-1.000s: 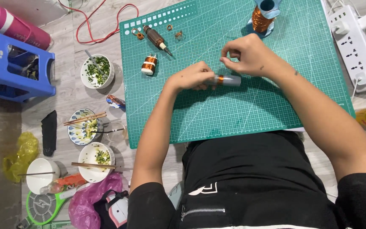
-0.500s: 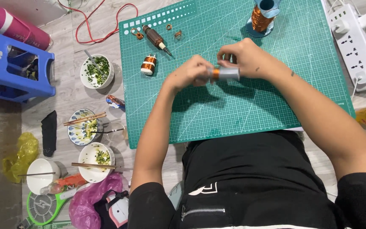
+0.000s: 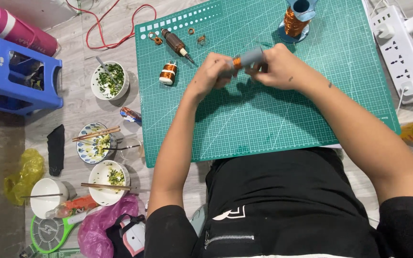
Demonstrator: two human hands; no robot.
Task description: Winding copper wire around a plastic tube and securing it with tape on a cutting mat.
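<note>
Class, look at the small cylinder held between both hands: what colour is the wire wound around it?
Copper-orange, wound on a small grey cylinder, seen in the head view.

Both hands gripping a grey tube wound with copper wire, above green cutting mat, copper spool beyond

Both hands now sit farther up the mat than a second ago, closer to the wire spool at its far edge. The grey tube has risen with them and tilts, its right end higher, where earlier it lay nearly level. The left hand has closed in on the tube's copper-wound left end, and the right hand now covers less of the tube, so more grey shows between them.
</note>
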